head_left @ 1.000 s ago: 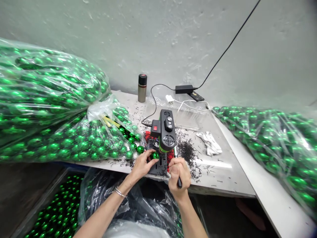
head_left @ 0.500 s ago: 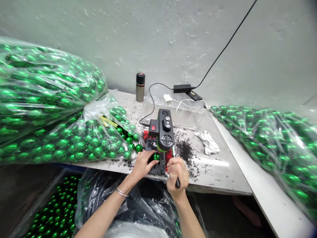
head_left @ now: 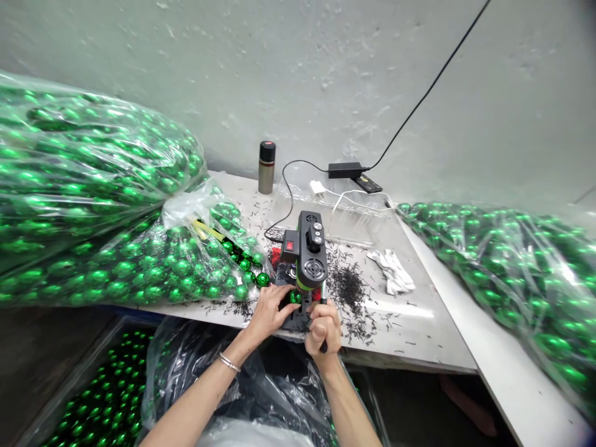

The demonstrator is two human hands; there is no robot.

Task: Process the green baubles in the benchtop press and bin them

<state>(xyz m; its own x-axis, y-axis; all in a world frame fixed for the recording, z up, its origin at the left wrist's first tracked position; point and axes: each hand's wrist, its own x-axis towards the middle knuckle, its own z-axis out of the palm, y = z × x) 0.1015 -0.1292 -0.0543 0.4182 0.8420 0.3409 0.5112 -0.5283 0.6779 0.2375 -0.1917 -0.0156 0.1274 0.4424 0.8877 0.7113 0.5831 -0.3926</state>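
Note:
My left hand (head_left: 270,312) pinches a shiny green ball ornament (head_left: 295,297) between thumb and fingers, beneath the head of a small black bench drill press (head_left: 311,248). My right hand (head_left: 325,329) is wrapped round the black-gripped lever (head_left: 324,345) at the press's right side. Where the ball meets the tool is hidden by the press head. Red material (head_left: 276,254) shows beside the press base. Loose green balls (head_left: 262,280) lie just left of the base.
Large clear bags of green balls (head_left: 102,186) fill the left, with another bag (head_left: 512,279) at right. Short black bits (head_left: 348,287) scatter over the table. White gloves (head_left: 393,271), a flask (head_left: 267,167) and a power adapter (head_left: 345,170) lie behind. A bin of green balls (head_left: 102,391) stands below.
My right hand has moved slightly left and the lever has swung with it toward the press. The green ball sits a little further under the press head, still in my left hand.

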